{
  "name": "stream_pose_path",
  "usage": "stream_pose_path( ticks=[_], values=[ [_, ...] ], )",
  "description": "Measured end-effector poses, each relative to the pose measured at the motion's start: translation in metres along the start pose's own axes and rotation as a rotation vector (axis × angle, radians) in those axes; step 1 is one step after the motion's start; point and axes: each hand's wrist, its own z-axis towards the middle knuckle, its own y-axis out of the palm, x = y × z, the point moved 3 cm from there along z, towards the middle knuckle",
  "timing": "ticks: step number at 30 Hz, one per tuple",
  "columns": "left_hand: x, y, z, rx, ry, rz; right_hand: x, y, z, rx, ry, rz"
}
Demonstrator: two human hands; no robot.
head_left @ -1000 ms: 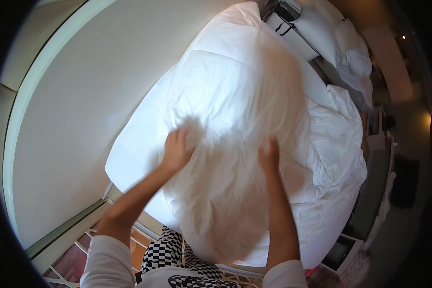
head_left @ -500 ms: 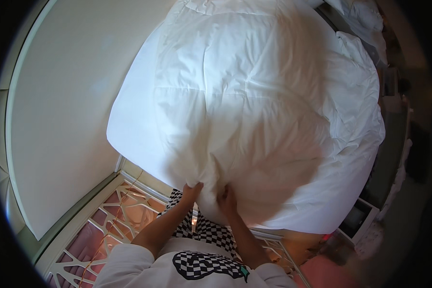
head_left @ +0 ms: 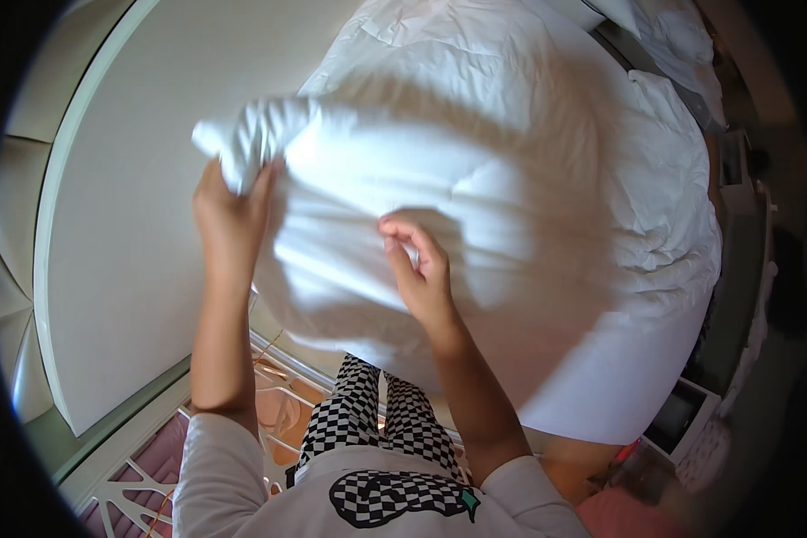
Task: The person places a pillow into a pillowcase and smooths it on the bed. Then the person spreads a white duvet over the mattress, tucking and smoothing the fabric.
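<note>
A white quilted duvet [head_left: 511,197] covers most of the bed. At the left, one edge of it is lifted and bunched, and my left hand [head_left: 230,202] is closed around that edge. From there the cloth hangs in slanting folds toward my legs, blurred by motion. Over the middle of the duvet is my right hand [head_left: 421,269], its fingers loosely curled and the thumb apart from them. Nothing shows in its grasp. The white sheet [head_left: 601,403] of the bed shows below the duvet at the lower right.
A large pale panel [head_left: 125,242] stands along the left side. Cream lattice [head_left: 121,493] runs across the floor at the lower left. At the right are a white-framed box [head_left: 681,417] and something pink [head_left: 628,513]. More white bedding [head_left: 668,40] lies at the far right.
My left hand has raised the duvet edge up and to the left. My right hand has let go of the duvet and moved up over its middle.
</note>
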Motion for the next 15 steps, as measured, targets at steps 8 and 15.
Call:
stream_pose_path(
  ticks=[8, 15],
  values=[
    [-0.233, 0.089, -0.052, -0.240, -0.356, 0.157, 0.076, -0.042, -0.060, -0.090, -0.004, -1.030],
    [-0.264, 0.061, -0.256, -0.278, -0.927, -0.247, 0.108, -0.164, -0.195, -0.260, 0.505, -1.335]
  ],
)
